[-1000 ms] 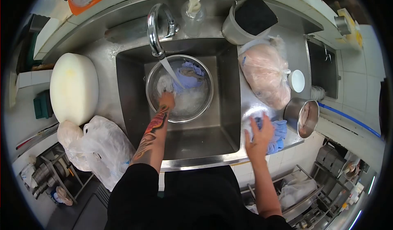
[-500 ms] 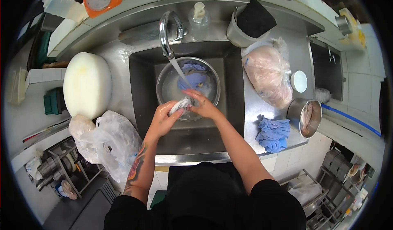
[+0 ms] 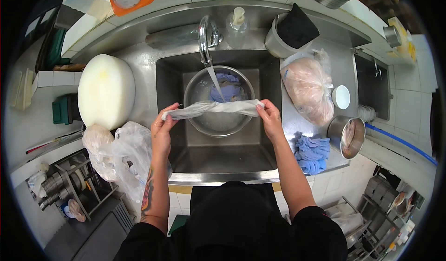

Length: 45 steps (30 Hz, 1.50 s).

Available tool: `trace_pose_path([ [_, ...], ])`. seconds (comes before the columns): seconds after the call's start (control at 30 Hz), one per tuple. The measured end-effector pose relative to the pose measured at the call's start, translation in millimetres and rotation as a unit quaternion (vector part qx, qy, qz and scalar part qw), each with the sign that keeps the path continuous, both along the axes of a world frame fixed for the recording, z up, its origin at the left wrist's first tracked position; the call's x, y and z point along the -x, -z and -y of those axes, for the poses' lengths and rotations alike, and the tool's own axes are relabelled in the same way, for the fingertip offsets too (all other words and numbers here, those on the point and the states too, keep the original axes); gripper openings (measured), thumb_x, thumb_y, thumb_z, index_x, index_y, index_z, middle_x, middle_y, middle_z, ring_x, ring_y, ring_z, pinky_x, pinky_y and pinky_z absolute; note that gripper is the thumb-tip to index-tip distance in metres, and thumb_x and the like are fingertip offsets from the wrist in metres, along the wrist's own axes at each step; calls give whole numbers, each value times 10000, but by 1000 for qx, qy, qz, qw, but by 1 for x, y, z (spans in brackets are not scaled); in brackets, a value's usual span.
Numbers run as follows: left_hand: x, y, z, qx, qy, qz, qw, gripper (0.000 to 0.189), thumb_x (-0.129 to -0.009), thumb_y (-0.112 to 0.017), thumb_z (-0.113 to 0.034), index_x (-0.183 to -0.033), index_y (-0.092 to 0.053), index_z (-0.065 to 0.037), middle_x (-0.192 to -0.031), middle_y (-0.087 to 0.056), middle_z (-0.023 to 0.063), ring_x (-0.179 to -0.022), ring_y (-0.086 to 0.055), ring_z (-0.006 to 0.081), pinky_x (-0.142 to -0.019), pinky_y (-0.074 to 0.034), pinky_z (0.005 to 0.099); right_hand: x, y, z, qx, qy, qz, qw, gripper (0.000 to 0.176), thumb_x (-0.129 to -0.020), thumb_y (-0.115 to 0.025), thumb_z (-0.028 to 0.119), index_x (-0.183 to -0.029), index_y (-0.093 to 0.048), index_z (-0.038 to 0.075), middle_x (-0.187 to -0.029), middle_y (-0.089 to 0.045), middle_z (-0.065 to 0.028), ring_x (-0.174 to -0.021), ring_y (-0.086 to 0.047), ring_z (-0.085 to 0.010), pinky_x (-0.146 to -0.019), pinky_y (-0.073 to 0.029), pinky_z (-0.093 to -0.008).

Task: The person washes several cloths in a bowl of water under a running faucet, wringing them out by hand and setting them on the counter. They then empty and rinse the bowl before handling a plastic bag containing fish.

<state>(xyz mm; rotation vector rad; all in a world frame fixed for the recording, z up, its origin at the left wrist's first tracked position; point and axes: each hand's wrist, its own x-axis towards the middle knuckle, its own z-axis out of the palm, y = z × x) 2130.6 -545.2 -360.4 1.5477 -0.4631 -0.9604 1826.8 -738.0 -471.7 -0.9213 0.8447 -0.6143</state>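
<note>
Head view. Holding a white cloth (image 3: pixel 218 107) stretched lengthwise, narrow and loosely bunched, above a metal bowl (image 3: pixel 218 136) in the sink (image 3: pixel 223 156). Pinching one end between thumb and fingers of the left hand (image 3: pixel 163 124); pinching the opposite end likewise with the right hand (image 3: pixel 271 119). Closed grip on both sides, well apart, just beyond opposite sides of the bowl.

Step in hand, as judged: spreading or straightening the wet-looking cloth between both hands. Running from the faucet (image 3: pixel 203 40) into the bowl: a stream of water (image 3: pixel 213 77), close behind the middle of the cloth. Cannot tell whether touching it. Lying in the bowl water: a blue cloth (image 3: pixel 222 92), partly crumpled.

Next move, as judged: calling for a secure pinch at both ends, even tension, and enough height to clear the bowl rim. Likely to sag in the middle or slip at a wet end if slackened.

Noted on the right-hand counter: a second, bunched blue cloth (image 3: pixel 312 154), near a metal pot (image 3: pixel 335 133) and a tied plastic bag (image 3: pixel 309 86) with pale pink contents. Beside that bag: a small white cup (image 3: pixel 341 97). Behind the sink: a pump bottle (image 3: pixel 237 28), upright.
</note>
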Motion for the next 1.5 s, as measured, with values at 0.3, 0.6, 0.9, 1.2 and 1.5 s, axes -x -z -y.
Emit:
trace_pose_path([
  [0.3, -6, -7, -2, 51, -168, 120, 977, 392, -1091, -512, -282, -1340, -616, 1, -1238, -670, 106, -1050, -615, 120, -952, -489, 294, 10, -67, 18, 157, 65, -183, 968, 154, -973, -662, 114, -1085, -671, 8, -969, -699, -24, -886, -620, -97, -818, -493, -265],
  [0.6, 23, 105, 20, -100, 4, 336, 937, 325, -1004, -612, -338, -992, -740, -39, -770, -716, 136, -704, -700, 247, -660, -525, 396, -11, 22, -5, 306, -5, -339, 890, 195, -962, -644, 197, -1052, -670, 26, -726, -661, -218, -706, -667, -429, -649, -511, -437],
  [0.9, 74, 299, 15, -232, 336, 451, 794, 505, -853, -706, -298, -1340, -632, -186, -1497, -479, 173, -1312, -515, 378, -989, -469, 588, -62, 201, -64, 398, -221, -446, 770, 177, -885, -628, 149, -1015, -708, 60, -1082, -686, -191, -1002, -683, -357, -844, -549, -455],
  [1.2, 86, 288, 117, -93, 264, 486, 828, 251, -894, -620, -132, -1136, -642, -71, -1283, -592, 152, -1136, -611, 360, -910, -486, 506, -68, 240, -91, 353, -402, -434, 725, 188, -818, -622, 107, -977, -704, 52, -1001, -705, -193, -934, -680, -390, -822, -535, -484],
  [1.5, 38, 359, 45, -301, 288, 433, 799, 207, -867, -620, -135, -1045, -724, -131, -1094, -685, 144, -1039, -665, 385, -846, -546, 537, -56, -6, -76, 244, -162, -241, 925, 139, -894, -609, 108, -927, -610, -27, -785, -604, -225, -733, -630, -408, -667, -485, -447],
])
